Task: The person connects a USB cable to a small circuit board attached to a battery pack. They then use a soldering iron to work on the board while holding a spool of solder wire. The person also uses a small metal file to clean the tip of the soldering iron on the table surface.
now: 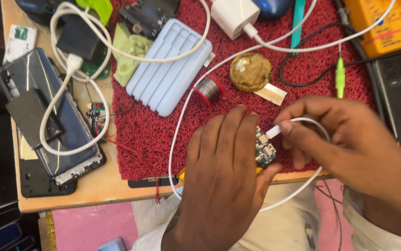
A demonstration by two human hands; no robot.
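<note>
**Small board pinched, cable plug at its edge**

Nearest the lens: left hand (226, 179), back upward, fingers curled over a small circuit board (264, 149) and gripping it by the edges, thumb underneath. Board held just above the near edge of the red mat (154, 139), over the lap. Right hand (344, 144) closed in a pinch on the white plug (273, 131) of a white cable (186, 107), plug tip touching the board's top corner. Cable looping away behind the right hand and up across the mat toward a white charger block (233, 16).

Judged by look: board light, stiff, thin, and fragile, studded with tiny parts. Best held by the bare rims, never by the component face. Plug small, smooth, likely slippery; better gripped on the hard housing than on the soft cord. Cable limp and springy, apt to tug the board sideways.

Around on the mat: pale blue ribbed case (170, 67), solder spool (208, 89), round tin of brownish paste (250, 71), green cloth (130, 49). Left on the wooden table (93, 190): opened phone (47, 111) under another white lead.
</note>
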